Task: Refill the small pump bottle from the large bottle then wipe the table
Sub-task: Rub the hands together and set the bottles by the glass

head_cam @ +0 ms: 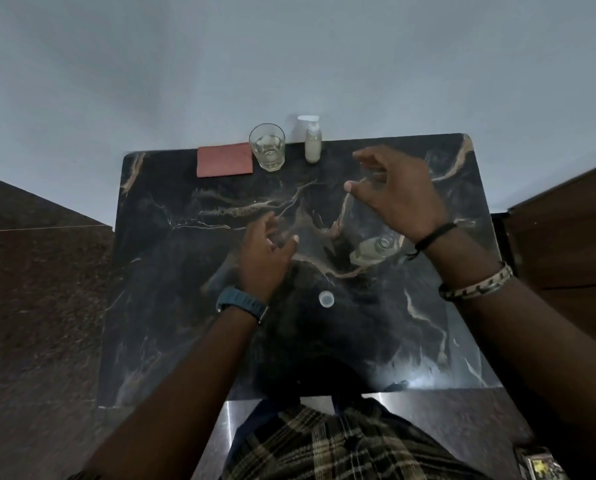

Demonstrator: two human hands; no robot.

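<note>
Large bottle [376,251] partly behind right hand [398,199]

Cloth [225,160], glass [267,147], pump bottle [312,142] along table [172,306] back — cap [326,299] nearer

Both hands raised over the dark marble counter [172,306], holding nothing.

I saw my left hand [267,252] hover with relaxed fingers near the middle, and my right hand [398,194] spread loosely farther back. Under my right wrist a clear bottle [372,251] stood uncapped; a small white cap [326,299] lay nearer me. At the far edge stood the small pump bottle [313,140], a glass [268,147] beside it, and a red cloth [224,159] just left of the glass.
</note>
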